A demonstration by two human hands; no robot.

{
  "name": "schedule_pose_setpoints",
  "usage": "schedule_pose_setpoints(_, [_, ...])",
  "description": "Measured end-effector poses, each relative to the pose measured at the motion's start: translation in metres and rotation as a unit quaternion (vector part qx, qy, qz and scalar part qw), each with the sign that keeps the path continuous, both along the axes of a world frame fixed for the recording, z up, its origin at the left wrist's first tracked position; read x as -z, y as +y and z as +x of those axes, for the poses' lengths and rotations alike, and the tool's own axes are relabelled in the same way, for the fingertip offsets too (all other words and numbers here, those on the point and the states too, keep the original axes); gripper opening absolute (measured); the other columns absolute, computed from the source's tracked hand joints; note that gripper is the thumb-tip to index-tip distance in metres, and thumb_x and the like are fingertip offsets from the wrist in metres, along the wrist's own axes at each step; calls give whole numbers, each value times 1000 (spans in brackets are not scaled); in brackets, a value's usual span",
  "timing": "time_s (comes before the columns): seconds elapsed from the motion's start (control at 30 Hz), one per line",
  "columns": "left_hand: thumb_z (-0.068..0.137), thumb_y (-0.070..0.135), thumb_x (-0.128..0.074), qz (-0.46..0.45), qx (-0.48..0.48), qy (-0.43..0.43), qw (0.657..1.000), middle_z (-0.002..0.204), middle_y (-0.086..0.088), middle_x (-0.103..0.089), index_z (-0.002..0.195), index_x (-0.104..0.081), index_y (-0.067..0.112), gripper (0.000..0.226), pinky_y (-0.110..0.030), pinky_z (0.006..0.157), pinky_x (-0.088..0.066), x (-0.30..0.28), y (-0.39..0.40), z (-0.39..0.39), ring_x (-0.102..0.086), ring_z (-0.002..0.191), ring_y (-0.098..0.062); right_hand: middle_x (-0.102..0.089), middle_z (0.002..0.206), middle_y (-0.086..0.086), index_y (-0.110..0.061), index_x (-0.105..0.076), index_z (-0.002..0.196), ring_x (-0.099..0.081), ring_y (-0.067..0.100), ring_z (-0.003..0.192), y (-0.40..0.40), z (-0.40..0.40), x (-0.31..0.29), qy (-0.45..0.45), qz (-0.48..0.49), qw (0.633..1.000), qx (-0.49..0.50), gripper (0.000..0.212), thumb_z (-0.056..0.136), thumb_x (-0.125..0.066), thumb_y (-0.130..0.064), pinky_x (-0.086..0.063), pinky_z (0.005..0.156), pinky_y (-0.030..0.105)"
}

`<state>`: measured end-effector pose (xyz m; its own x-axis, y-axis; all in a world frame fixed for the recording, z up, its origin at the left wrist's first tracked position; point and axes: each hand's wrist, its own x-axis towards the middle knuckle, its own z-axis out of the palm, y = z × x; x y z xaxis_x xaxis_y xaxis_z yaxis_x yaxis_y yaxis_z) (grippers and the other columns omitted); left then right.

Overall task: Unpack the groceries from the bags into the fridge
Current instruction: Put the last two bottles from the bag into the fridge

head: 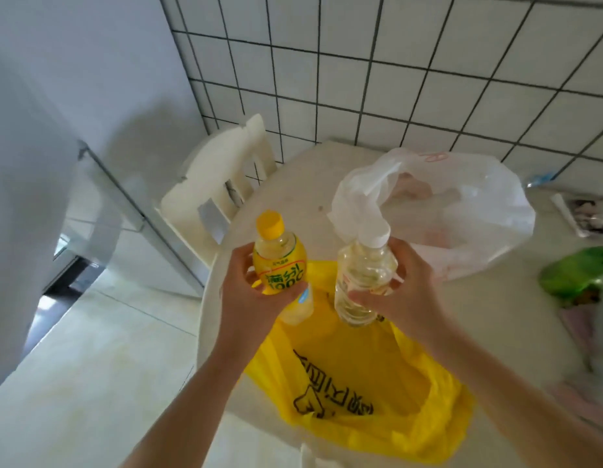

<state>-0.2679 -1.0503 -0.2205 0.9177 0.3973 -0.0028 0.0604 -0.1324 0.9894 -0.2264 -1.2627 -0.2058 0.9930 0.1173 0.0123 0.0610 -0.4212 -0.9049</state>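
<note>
My left hand (249,298) grips a yellow-capped juice bottle (280,265) with a yellow label, held upright. A clear bottle with a white cap (364,278) is held upright in my right hand (405,298). Both bottles hover above a yellow plastic bag (361,393) with black print, lying open on the round pale table (496,315). Behind them stands a white translucent bag (455,214) with pinkish items dimly visible inside. At the far left, the grey fridge (19,197) has its door (100,211) swung open.
A cream chair (219,184) stands between the table and the fridge. A green packet (580,275) and other blurred items lie at the table's right edge. A white tiled wall runs behind the table. Pale floor tiles stretch to the left.
</note>
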Motion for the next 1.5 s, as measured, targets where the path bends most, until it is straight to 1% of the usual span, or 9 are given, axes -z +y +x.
schedule_pose_setpoints(0.13, [49, 16, -96, 5, -48, 2, 999, 106, 8, -66, 110, -55, 24, 74, -41, 81, -58, 5, 39, -63, -67, 95, -11, -64, 103, -18, -51, -51, 111, -65, 6, 96, 47, -49, -2, 0, 9, 999, -44, 76, 43, -82, -50, -56, 83, 42])
schedule_pose_setpoints(0.23, [46, 20, -95, -3, -81, 13, 997, 103, 13, -67, 111, -55, 26, 77, -41, 81, -58, 8, 69, -118, -67, 95, -10, -66, 104, -16, -40, -53, 119, -64, 2, 96, 83, -95, -7, 11, 6, 997, -81, 78, 50, -89, -35, -54, 86, 34])
schedule_pose_setpoints(0.4, [46, 20, -94, 27, -113, 17, 993, 102, 13, -66, 107, -56, 33, 73, -43, 80, -58, 9, 121, -213, -66, 93, -13, -65, 98, -19, -43, -53, 105, -62, -7, 90, 148, -173, -8, 18, 22, 991, -131, 69, 56, -90, -12, -49, 71, 9])
schedule_pose_setpoints(0.5, [45, 24, -93, 39, -142, 19, 989, 101, 14, -66, 105, -55, 35, 71, -42, 81, -57, 13, 151, -270, -67, 92, -13, -65, 101, -14, -32, -57, 113, -63, 2, 93, 185, -217, -3, 17, 29, 987, -155, 70, 53, -91, -19, -52, 73, 17])
schedule_pose_setpoints(0.6, [45, 27, -92, 47, -182, 27, 982, 100, 16, -66, 107, -54, 33, 72, -42, 82, -57, 18, 179, -324, -66, 92, -12, -64, 108, -10, -24, -55, 121, -64, 12, 98, 222, -258, 4, 15, 25, 982, -185, 83, 45, -86, -41, -57, 80, 37])
schedule_pose_setpoints(0.67, [48, 22, -94, 49, -208, 35, 976, 98, 19, -65, 107, -54, 33, 72, -40, 82, -58, 22, 196, -356, -66, 91, -10, -65, 108, -10, -24, -54, 121, -64, 13, 99, 244, -282, 6, 21, 18, 978, -208, 83, 47, -88, -38, -56, 82, 43])
schedule_pose_setpoints(1.07, [53, 21, -93, 41, -348, 47, 935, 105, 19, -63, 117, -52, 25, 76, -18, 77, -56, 25, 288, -464, -65, 94, -4, -64, 109, -13, -27, -54, 122, -63, 10, 103, 375, -358, -3, 46, 10, 931, -363, 75, 56, -89, -37, -57, 84, 34])
schedule_pose_setpoints(1.2, [53, 25, -91, 40, -381, 49, 923, 109, 16, -63, 119, -52, 25, 77, -17, 77, -55, 25, 327, -471, -65, 97, -7, -64, 109, -11, -24, -54, 122, -63, 13, 102, 421, -358, -2, 35, 9, 920, -389, 81, 51, -82, -50, -57, 84, 39])
schedule_pose_setpoints(1.5, [55, 26, -89, 57, -396, 46, 915, 111, 15, -62, 121, -52, 25, 76, -13, 76, -54, 16, 443, -437, -64, 99, -6, -63, 110, -11, -23, -52, 121, -62, 11, 103, 545, -322, -4, 24, 21, 912, -409, 72, 59, -88, -31, -58, 83, 35])
